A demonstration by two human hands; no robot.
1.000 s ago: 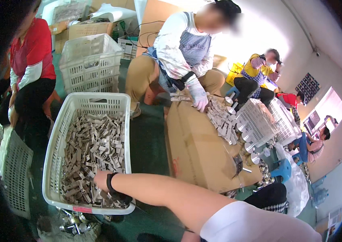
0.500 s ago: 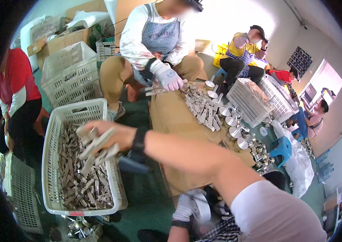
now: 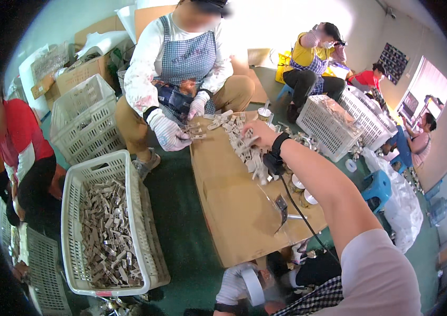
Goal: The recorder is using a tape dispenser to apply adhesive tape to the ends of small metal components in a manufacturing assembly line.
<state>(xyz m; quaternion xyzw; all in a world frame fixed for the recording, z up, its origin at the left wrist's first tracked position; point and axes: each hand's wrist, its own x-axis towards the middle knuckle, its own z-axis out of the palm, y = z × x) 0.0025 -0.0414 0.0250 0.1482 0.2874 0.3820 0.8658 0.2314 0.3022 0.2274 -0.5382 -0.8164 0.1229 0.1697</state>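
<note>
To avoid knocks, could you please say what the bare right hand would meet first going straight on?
The right hand would likely meet the pile of grey clip-shaped parts on the cardboard, though depth is unclear.

1. Clips [image 3: 110,231]: grey-beige.
2. Crate [image 3: 70,237] around them: white, red label [image 3: 108,293] on near rim.
3. Cardboard [image 3: 223,210]: tan.
4. Facing co-worker: apron [image 3: 189,58] blue-white check, trousers [image 3: 240,90] khaki, glove [image 3: 165,130] white, striped.
5. Near arm: sleeve [image 3: 381,268] whitish, wristband [image 3: 280,142] black.
6. Stool [image 3: 378,188]: blue.
7. Floor [image 3: 176,210]: dark green.
8. Far co-worker: top [image 3: 301,56] yellow.
</note>
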